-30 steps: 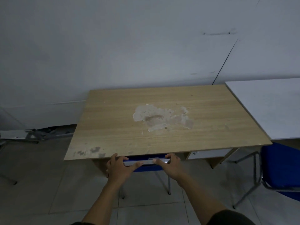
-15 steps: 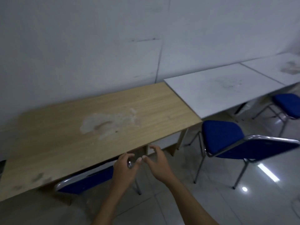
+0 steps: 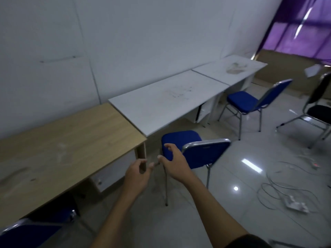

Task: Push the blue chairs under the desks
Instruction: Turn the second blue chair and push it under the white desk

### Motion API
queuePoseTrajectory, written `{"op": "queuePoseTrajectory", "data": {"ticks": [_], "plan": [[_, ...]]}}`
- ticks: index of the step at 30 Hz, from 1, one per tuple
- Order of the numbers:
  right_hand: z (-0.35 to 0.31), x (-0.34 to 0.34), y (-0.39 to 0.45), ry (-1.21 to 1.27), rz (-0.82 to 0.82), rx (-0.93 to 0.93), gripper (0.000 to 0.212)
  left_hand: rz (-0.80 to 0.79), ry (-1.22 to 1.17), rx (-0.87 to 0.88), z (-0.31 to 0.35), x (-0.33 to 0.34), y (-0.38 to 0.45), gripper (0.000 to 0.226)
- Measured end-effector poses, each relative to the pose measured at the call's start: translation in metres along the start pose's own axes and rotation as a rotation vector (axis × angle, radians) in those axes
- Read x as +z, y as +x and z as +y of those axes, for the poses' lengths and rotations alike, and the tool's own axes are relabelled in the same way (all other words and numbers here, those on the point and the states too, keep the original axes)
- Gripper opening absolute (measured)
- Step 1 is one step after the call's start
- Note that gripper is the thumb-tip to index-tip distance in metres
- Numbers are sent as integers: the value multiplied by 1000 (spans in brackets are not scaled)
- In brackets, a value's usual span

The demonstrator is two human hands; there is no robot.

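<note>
Both hands, the left hand (image 3: 137, 173) and right hand (image 3: 174, 162), reach forward with fingers spread, gripping nothing, toward a blue chair (image 3: 196, 153) standing pulled out before the white worktop (image 3: 161, 106). Another blue chair (image 3: 30, 233) sits tucked under the wooden worktop (image 3: 62, 149); a third (image 3: 250, 102) stands clear of the far white worktop (image 3: 231, 70).
</note>
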State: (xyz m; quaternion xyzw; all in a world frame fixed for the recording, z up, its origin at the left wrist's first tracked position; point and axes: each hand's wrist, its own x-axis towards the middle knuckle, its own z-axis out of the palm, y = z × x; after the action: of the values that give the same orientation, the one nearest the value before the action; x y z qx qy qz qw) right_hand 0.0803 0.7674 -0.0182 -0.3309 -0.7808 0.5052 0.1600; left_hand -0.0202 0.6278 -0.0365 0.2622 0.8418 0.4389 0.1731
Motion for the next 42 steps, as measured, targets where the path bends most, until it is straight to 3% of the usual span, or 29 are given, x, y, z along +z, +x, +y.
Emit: {"op": "queuePoseTrajectory", "data": {"ticks": [6,11,18,21,24,26,29,32,38,42], "plan": [[66,-97,24,12,109,96,56,-142,25,93,58,99,35,46],[134,-184,84,-49,141,158,56,-192,30,132,97,199,100,36],[208,-256,149,-76,116,287,48,-168,121,13,102,286,169,47],[232,-275,172,-82,76,352,58,-161,220,-92,102,306,184,61],[252,-272,187,-58,10,417,80,-159,262,-204,96,314,186,90],[263,-263,198,-23,-46,435,94,-110,249,-254,93,322,188,101],[275,-251,207,-37,4,400,99,-5,224,-276,95,335,187,94],[290,-269,220,-37,2,332,91,53,216,-325,117,356,184,91],[325,-358,278,-69,-160,223,64,165,226,-402,170,441,191,85],[347,-419,328,-132,-261,164,60,264,300,-469,208,504,204,87]]}}
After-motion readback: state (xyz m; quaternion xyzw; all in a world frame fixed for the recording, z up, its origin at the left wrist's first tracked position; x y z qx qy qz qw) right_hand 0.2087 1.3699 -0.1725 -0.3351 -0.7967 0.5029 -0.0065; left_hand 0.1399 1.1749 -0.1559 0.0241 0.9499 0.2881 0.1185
